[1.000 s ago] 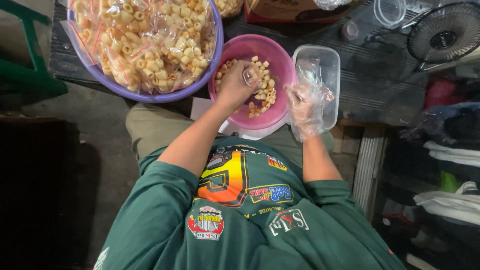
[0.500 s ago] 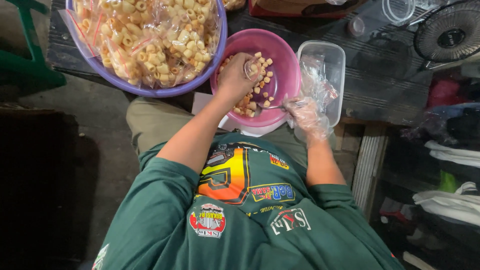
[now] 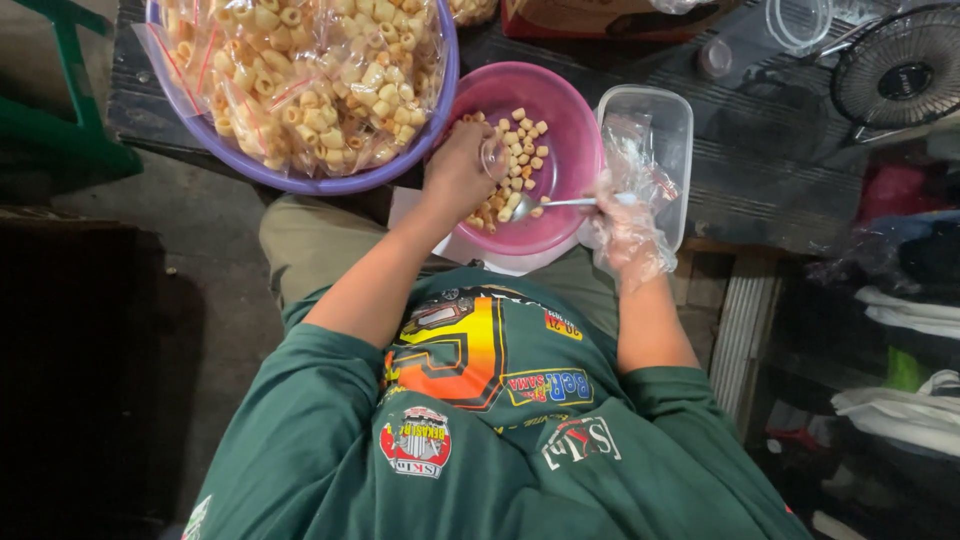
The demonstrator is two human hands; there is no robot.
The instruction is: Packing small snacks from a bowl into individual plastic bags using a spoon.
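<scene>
Right hand [image 3: 628, 232], covered by a thin clear plastic glove, is closed around the handle of a metal spoon [image 3: 560, 204]. This spoon lies nearly level, its bowl reaching left into the round pink plastic basin [image 3: 575, 130] among the snacks near the basin's front wall.

Left hand [image 3: 458, 170] is bare and curled around a small clear plastic bag [image 3: 493, 153], pinching it at the mouth. It sits inside the pink basin, on its left side, with the bag just beside the spoon's bowl.

Loose pale ring-shaped snack pieces [image 3: 520, 150] lie scattered across the middle and front of the basin floor. A white flat object shows under the basin's front edge; what it is cannot be told.

Just right of the basin, touching or nearly touching it, stands a clear rectangular plastic container [image 3: 668, 110] holding crumpled clear plastic bags [image 3: 632, 150].

Left of the basin, with its rim overlapping the pink rim, sits a large round purple plastic basin [image 3: 330, 182] heaped with sealed clear bags of the same snacks [image 3: 300, 70].

Farther right, on the dark slatted wooden surface [image 3: 760, 150], a small black fan [image 3: 900, 75] rests at the edge of view.
</scene>
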